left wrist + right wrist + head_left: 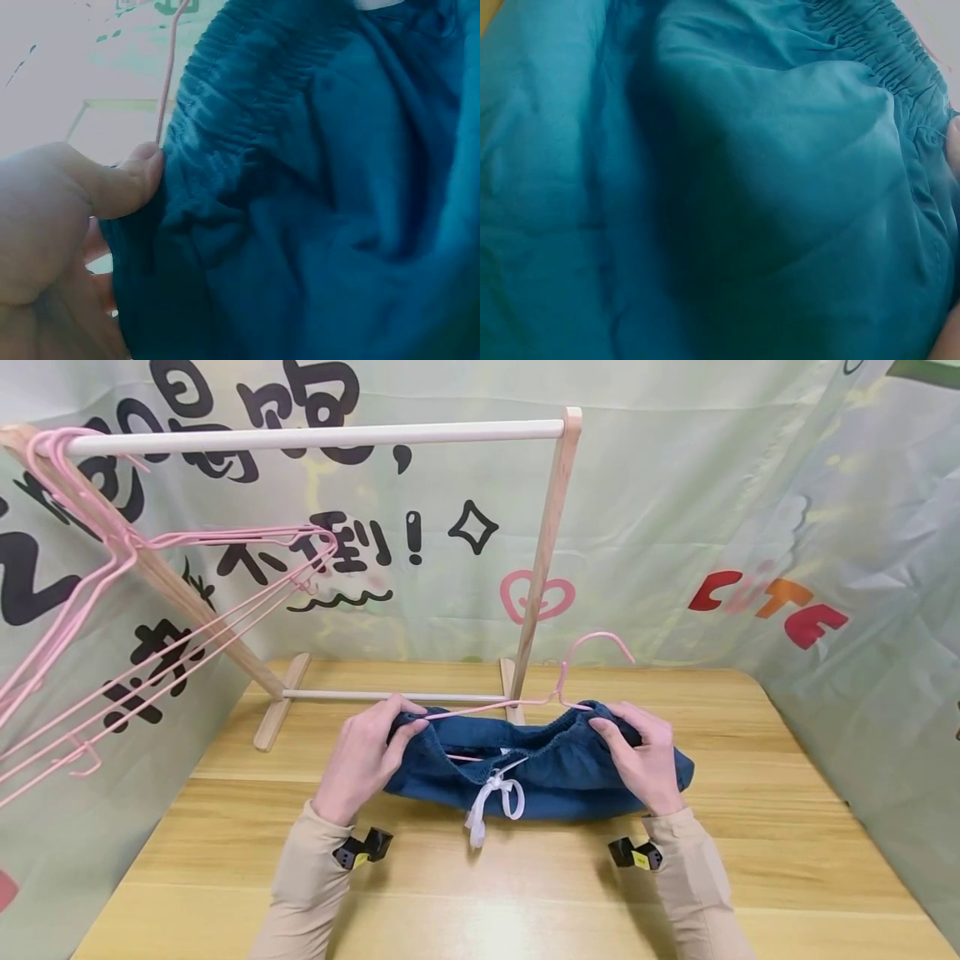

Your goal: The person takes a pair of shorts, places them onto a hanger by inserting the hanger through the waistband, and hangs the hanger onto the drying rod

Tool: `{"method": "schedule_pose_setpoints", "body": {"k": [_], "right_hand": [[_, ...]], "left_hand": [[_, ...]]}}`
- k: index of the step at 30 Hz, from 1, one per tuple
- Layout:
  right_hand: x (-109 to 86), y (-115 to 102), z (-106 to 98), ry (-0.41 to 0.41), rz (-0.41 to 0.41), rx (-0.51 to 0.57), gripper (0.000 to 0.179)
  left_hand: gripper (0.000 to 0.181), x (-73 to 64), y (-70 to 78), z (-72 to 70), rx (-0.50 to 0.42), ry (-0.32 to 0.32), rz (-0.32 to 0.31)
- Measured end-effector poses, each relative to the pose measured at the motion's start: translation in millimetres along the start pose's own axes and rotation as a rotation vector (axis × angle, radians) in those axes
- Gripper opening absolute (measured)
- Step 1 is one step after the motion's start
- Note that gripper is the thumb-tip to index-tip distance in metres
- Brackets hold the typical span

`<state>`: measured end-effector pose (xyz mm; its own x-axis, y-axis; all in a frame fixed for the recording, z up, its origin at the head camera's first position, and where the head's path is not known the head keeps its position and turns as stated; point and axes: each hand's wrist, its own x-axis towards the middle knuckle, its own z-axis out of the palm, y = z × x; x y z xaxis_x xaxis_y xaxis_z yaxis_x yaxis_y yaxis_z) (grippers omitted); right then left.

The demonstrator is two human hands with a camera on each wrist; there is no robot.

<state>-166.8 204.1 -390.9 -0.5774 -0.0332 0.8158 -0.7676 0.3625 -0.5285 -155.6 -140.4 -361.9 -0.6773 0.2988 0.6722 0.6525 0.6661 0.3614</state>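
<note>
Blue drawstring pants (592, 777) with a gathered elastic waistband and a white bow are held just over the table; whether the legs are short or long is hidden by folds. A pink hanger (491, 704) runs along the waist opening, its hook standing up and pointing right. My left hand (367, 756) pinches the left end of the waistband, with the hanger's arm meeting the thumb (139, 176). At the opposite end, my right hand (641, 752) grips the waistband beside the hanger's other arm. Only a sliver of its fingers (954, 146) shows in the right wrist view.
Behind the pants stands a wooden rack with a white top rail (322, 437) and splayed feet. Several pink hangers (123, 539) hang at the rail's left end, reaching toward the front left. A printed cloth backdrop (637, 527) rises behind the wooden table (495, 893).
</note>
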Motion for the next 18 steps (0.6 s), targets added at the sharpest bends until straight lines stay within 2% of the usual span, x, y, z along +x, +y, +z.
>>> {"method": "schedule_pose_setpoints", "body": {"k": [4, 7, 13, 15, 18], "right_hand": [[-0.8, 0.3, 0.9, -0.014, -0.012, -0.016, 0.016], [-0.7, 0.1, 1.2, -0.019, -0.030, -0.026, 0.016], [-0.5, 0.0, 3.0, -0.041, -0.073, -0.020, 0.019], [-0.7, 0.1, 4.1, -0.045, -0.084, -0.017, 0.019], [-1.1, -0.4, 5.5, -0.044, -0.086, -0.010, 0.020]], "left_hand": [[0.009, -0.5, 3.5, 0.9, -0.024, -0.056, -0.028], [0.008, -0.4, 4.8, 1.7, -0.058, -0.074, -0.028], [0.012, 0.0, 5.8, 7.1, -0.049, -0.105, 0.013], [0.014, 0.1, 5.9, 9.6, -0.041, -0.100, 0.042], [0.016, 0.1, 6.1, 12.2, -0.031, -0.056, 0.075]]}}
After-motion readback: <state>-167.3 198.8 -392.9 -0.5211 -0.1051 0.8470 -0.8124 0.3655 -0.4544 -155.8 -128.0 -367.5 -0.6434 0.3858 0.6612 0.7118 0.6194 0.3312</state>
